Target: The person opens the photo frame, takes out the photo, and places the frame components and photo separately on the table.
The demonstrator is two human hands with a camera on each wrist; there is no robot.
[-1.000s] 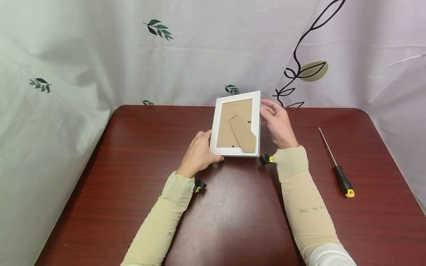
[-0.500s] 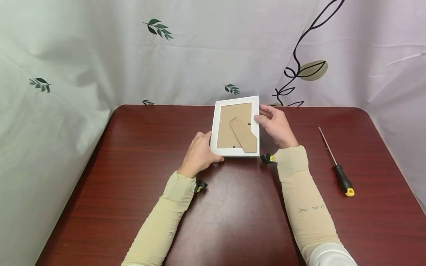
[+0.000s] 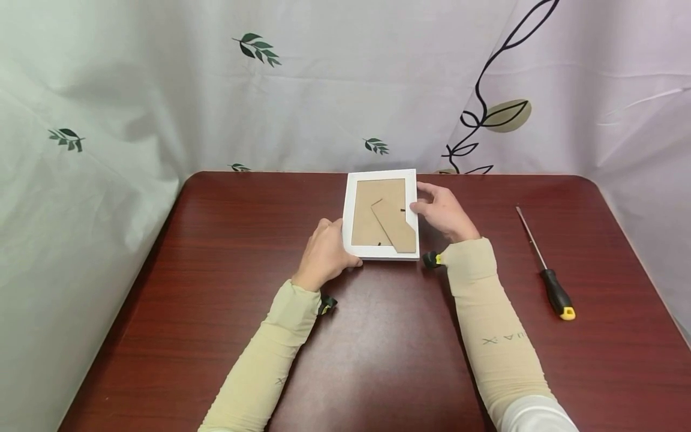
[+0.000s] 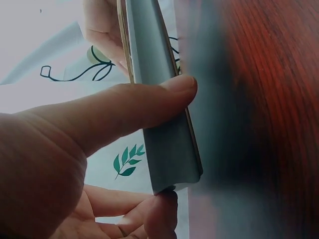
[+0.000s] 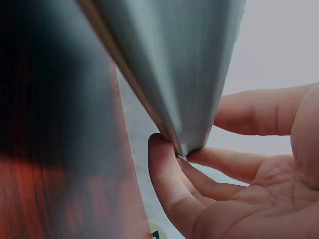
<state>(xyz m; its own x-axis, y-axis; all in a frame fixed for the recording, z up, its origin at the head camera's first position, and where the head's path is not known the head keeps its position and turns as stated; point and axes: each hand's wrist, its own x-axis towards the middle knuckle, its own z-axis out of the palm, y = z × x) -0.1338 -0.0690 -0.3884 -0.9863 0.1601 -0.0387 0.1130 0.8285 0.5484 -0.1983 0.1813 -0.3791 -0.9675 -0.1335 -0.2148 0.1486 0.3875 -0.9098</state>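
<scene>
Between my two hands is a white picture frame point(image 3: 379, 258), its brown backing board point(image 3: 369, 195) and folded easel leg point(image 3: 398, 228) facing up. My left hand point(image 3: 324, 252) grips its near left corner; in the left wrist view the thumb point(image 4: 164, 102) lies along the frame's edge and fingertips point(image 4: 162, 214) touch the corner. At the right side my right hand point(image 3: 445, 213) holds the frame, thumb on the back face. The right wrist view shows fingers point(image 5: 167, 164) curled under the far corner. A gap separates the frame from the table there.
A screwdriver point(image 3: 556, 294) with a black and yellow handle lies on the dark red table point(image 3: 216, 270), right of my right arm. Behind the table's far edge hangs a pale curtain point(image 3: 324, 90) with leaf prints.
The frame's far edge has come down, so it lies flatter than before. My right hand has lowered with it, its thumb now on the back face. The left hand has barely shifted.
</scene>
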